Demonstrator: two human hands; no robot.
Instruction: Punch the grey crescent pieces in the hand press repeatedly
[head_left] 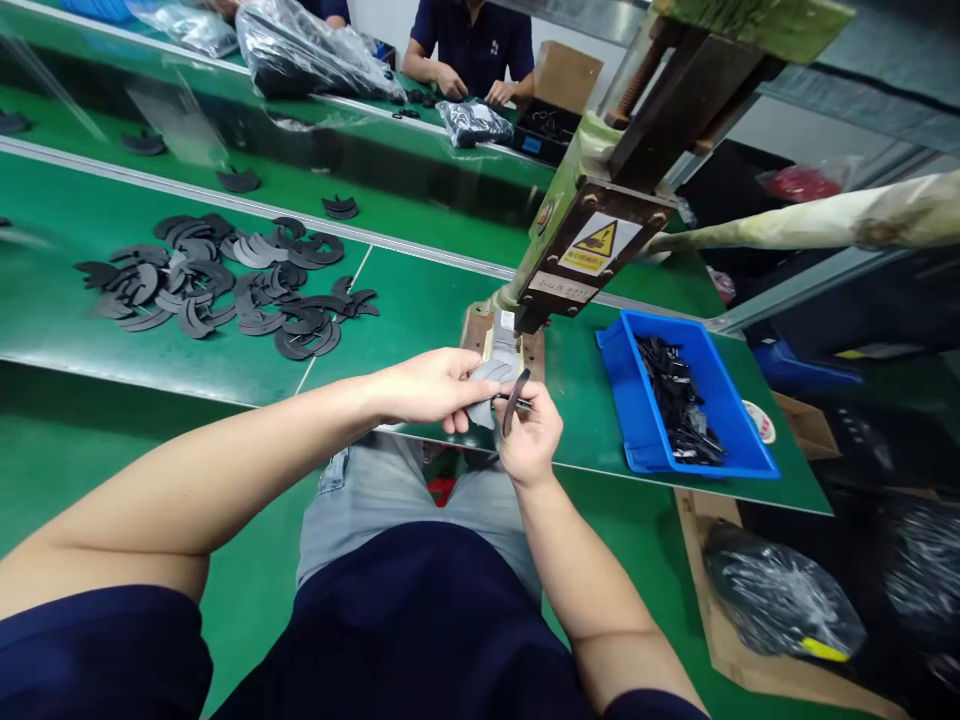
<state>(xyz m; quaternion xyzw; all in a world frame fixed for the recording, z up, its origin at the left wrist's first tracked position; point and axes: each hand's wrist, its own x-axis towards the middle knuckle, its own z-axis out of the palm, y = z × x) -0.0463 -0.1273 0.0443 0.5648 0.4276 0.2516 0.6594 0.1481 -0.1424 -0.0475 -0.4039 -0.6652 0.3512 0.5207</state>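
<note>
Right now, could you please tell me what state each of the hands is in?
Left hand: closed, holding a grey curved piece.
Right hand: closed, pinching a dark curved strip.

View from 1 head-worn camera, facing forward and steeply down over the wearer's shirt [420, 630]; left hand [431, 388] and right hand [532, 435] lie near mid-frame, the press [592, 225] upper right, a co-worker [472, 50] farther off, cropped along the top edge.
</note>
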